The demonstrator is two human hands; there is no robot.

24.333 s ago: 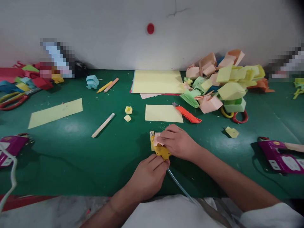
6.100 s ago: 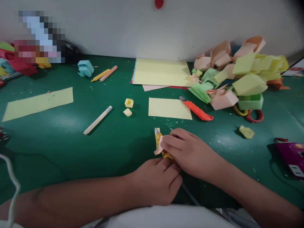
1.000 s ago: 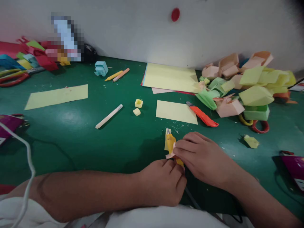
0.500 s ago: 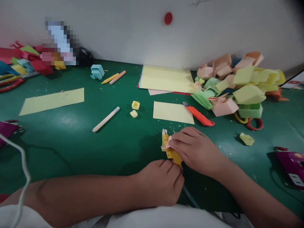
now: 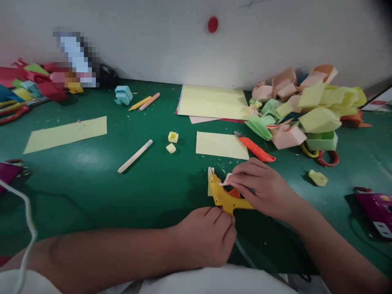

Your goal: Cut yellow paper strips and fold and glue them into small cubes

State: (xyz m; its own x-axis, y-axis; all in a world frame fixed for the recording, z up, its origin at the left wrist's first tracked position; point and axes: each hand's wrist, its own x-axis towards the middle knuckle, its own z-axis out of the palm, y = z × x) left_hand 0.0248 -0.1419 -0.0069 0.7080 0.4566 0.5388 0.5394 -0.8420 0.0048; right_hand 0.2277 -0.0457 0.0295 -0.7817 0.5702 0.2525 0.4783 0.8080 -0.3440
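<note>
A yellow hot glue gun (image 5: 221,196) lies on its side on the green table, its metal nozzle pointing away from me. A narrow strip of pale yellow paper (image 5: 210,188) is under its front end. My left hand (image 5: 211,234) is closed at the back end of the gun; its fingertips are hidden. Between thumb and fingers, my right hand (image 5: 260,185) pinches a small folded piece of pink paper (image 5: 227,179), just right of the gun's body. That hand also covers the end of the gun's handle. The orange trigger (image 5: 234,193) shows below the paper.
Beyond the hands lie a yellow paper rectangle (image 5: 219,145), a red utility knife (image 5: 257,149), two tiny yellow paper pieces (image 5: 172,139) and a white paper roll (image 5: 134,156). Folded paper shapes (image 5: 320,102) are heaped at right. Stacked sheets (image 5: 214,102) touch the wall.
My right hand has lifted slightly up and right with the pink paper, off the gun's body. The gun's handle and orange trigger now show. My left hand has stayed in place.
</note>
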